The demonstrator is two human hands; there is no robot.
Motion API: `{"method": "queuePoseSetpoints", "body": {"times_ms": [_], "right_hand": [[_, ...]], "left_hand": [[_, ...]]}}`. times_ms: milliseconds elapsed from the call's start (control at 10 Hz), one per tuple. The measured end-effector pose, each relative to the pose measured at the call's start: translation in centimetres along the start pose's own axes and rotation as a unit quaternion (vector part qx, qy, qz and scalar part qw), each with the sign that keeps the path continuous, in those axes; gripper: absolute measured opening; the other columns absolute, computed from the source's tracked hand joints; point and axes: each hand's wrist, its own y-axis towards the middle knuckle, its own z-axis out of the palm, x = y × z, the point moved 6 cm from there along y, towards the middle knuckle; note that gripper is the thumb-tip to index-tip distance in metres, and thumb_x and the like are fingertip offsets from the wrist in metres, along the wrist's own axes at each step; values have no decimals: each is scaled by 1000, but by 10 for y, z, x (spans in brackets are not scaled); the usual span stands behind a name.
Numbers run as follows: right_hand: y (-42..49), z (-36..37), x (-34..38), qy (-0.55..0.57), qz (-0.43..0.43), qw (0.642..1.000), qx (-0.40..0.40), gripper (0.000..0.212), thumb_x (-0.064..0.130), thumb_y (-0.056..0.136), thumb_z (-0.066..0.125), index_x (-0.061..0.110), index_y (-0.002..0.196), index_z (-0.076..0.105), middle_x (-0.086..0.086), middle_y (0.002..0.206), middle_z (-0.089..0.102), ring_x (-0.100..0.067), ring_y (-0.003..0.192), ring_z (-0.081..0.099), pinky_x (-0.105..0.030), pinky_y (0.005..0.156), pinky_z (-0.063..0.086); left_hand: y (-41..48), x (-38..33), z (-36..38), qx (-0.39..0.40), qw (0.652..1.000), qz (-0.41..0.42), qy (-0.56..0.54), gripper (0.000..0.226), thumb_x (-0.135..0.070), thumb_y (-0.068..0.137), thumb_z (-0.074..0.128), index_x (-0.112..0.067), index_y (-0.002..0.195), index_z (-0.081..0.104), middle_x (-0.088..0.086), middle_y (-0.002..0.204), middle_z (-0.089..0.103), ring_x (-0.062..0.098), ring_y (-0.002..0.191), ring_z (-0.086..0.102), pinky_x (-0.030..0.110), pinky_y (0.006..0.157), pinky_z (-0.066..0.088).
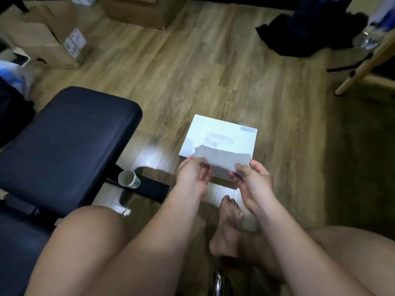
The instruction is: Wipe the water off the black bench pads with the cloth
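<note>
I counted two black bench pads [68, 142] at the left, one paper cup [129, 178] on the floor beside them, and one white box [220, 133]. One grey cloth [222, 162] — plain, stretched flat — hung over the box, with the left hand [193, 175] and right hand [252, 178] apart, each pinching an end.

The left hand [193, 176] and right hand [253, 180] are bare, and so are both forearms [171, 221] as far as they show. The thighs [85, 242] are bare as well, broad and rounded at the knee. One foot [226, 223] is bare too; blur hides finer marks.
</note>
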Motion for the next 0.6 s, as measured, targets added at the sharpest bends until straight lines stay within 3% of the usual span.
{"method": "queuePoseSetpoints", "body": {"times_ms": [100,200,300,400,500,600], "right_hand": [[45,20,15,-3,-11,1000,13,28,-8,86,58,4,111,57,-16,106,64,-23,84,63,-28,71,58],[114,23,4,-32,92,994,-41,40,3,87,59,8,126,51,-10,112,56,-27,99,60,-36,74,58],[134,3,-16,-60,181,974,-120,40,10,88,59,10,126,49,-10,122,50,-30,106,56,-41,77,56],[135,-5,-33,-91,209,963,-147,30,13,86,59,10,115,51,-10,123,52,-27,102,57,-38,70,55],[128,20,-21,-74,183,975,-105,30,15,85,60,10,114,53,-11,121,53,-27,101,59,-38,72,56],[89,74,26,-61,136,989,24,23,25,88,60,13,108,56,-9,112,58,-26,100,61,-39,81,55]], "left_hand": [[29,-19,29,4,999,29,19,34,7,88,56,-15,114,54,8,89,64,21,80,64,31,78,53],[65,-34,43,-64,994,3,92,8,-6,94,54,-10,99,52,11,92,54,26,79,58,29,68,52],[81,-36,32,-106,988,-27,111,4,-12,96,51,-11,99,49,10,85,51,27,71,53,22,46,49],[94,-38,4,-115,980,-52,151,33,-21,94,53,-13,125,48,11,125,52,34,111,57,37,93,47],[88,-53,3,-79,984,-41,152,43,-27,95,52,-12,135,47,11,138,50,33,121,53,47,107,37],[45,-94,18,36,989,37,135,26,-36,99,48,-14,111,57,6,121,63,26,107,62,42,100,44]]}}
